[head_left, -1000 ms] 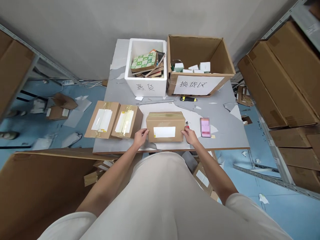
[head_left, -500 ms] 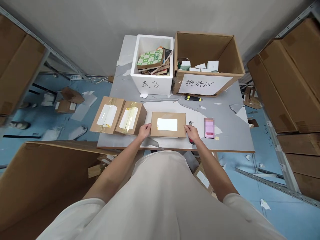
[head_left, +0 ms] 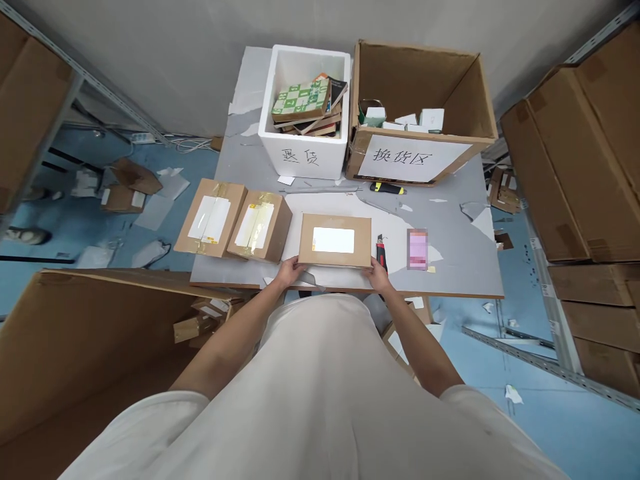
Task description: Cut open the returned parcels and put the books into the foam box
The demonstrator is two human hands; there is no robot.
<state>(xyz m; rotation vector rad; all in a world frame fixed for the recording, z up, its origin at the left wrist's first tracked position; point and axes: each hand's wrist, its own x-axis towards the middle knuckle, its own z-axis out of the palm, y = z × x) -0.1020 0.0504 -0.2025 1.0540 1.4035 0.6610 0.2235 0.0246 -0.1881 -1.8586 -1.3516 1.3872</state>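
Observation:
A flat brown carton (head_left: 309,257) with a white label on top lies in front of me near the table's front edge. My left hand (head_left: 290,272) grips its near left corner, and my right hand (head_left: 379,275) grips its near right corner. Just right of the carton is a red and black utility knife (head_left: 381,255), its lower end beside my right hand. Farther right lies a phone (head_left: 417,249) with a pink screen. Two taped, labelled cartons, one (head_left: 227,233) at the far left and one (head_left: 280,233) nearer, stand left of my left hand.
At the table's back stand a white foam box (head_left: 300,162) of books and a large carton (head_left: 360,150) holding small white boxes. A yellow and black knife (head_left: 387,189) lies before them. A big open carton (head_left: 100,320) is at lower left; shelves flank both sides.
Both hands have shifted from the carton's side edges to its near corners. The red knife beside it is now more exposed. The whole view has shifted slightly.

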